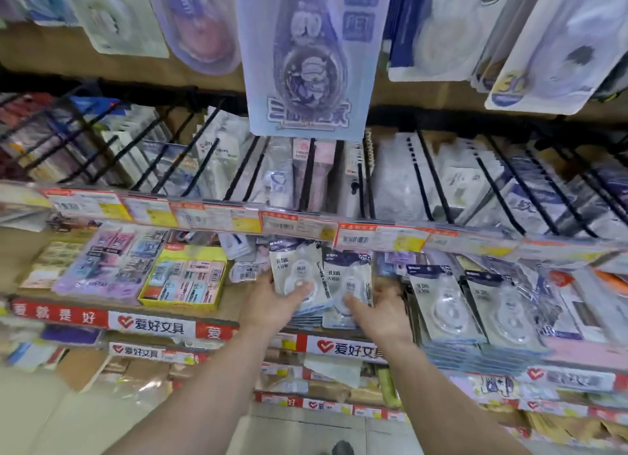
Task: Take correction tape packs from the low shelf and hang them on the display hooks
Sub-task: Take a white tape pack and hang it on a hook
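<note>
Gripping: your left hand (272, 301) holds a glossy flat tape pack (295, 271)
Right hand (377, 310): pinching another plastic pack (350, 281) just beside
Shelf (238, 322): red-edged

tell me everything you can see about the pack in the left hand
The correction tape pack is a flat, glossy plastic sleeve, pale grey with a dark header strip and dark printed characters. A rounded clear dispenser shows through its lower half. It stands nearly upright, tilted slightly, over the low shelf, gripped by the left hand, thumb across its front.
</note>
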The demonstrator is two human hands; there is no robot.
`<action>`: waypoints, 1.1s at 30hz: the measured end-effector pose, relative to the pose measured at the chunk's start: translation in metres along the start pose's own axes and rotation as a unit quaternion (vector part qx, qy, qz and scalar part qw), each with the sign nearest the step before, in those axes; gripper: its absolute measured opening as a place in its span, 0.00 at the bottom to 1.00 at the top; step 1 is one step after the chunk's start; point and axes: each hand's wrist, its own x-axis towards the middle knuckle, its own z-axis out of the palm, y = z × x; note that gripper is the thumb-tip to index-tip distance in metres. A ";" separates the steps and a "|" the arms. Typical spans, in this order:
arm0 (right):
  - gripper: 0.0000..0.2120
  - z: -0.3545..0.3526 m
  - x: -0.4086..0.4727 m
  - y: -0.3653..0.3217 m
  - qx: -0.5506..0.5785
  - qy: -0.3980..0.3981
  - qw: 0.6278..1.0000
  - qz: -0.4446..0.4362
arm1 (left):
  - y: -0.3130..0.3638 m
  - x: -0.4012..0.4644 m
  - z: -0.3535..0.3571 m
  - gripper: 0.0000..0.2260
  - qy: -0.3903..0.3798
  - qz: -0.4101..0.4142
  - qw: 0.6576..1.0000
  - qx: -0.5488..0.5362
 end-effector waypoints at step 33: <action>0.32 0.009 -0.077 0.003 0.234 -0.024 0.972 0.005 | -0.077 -0.053 -0.052 0.20 -0.049 0.000 0.973 -0.225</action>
